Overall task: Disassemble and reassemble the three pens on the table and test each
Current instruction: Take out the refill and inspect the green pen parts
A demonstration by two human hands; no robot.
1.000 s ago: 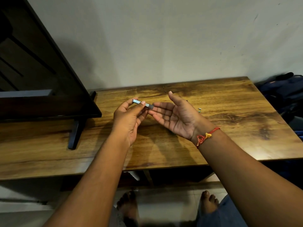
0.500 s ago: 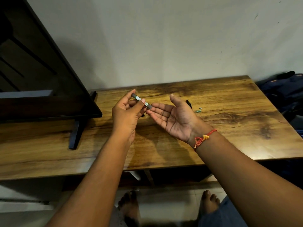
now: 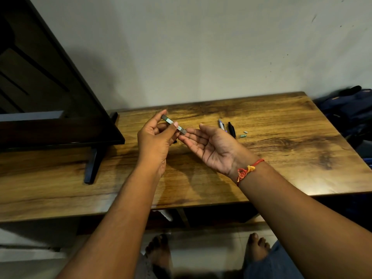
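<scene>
Your left hand (image 3: 156, 140) pinches a short grey-green pen barrel (image 3: 173, 125), pale label, tilted. Its lower end touches your right hand (image 3: 213, 149), flat open, palm up, holding nothing.

A red thread bracelet (image 3: 247, 170) with a yellow knot circles the wrist of the right hand (image 3: 213, 150), blue denim trousers (image 3: 270, 265) show at lower right, bare feet (image 3: 159, 251) at bottom centre.

Centre frame, I see left hand (image 3: 156, 141) pinching a tilted grey-green pen barrel (image 3: 174, 125), its lower end at the fingertips of the right hand (image 3: 213, 148), which lies palm up with fingers relaxed. Right of centre on the wooden table (image 3: 281, 158): blue-white pen (image 3: 221, 124), black pen part (image 3: 231, 128), small green bits (image 3: 243, 135). Dark screen (image 3: 50, 97) at left.
</scene>
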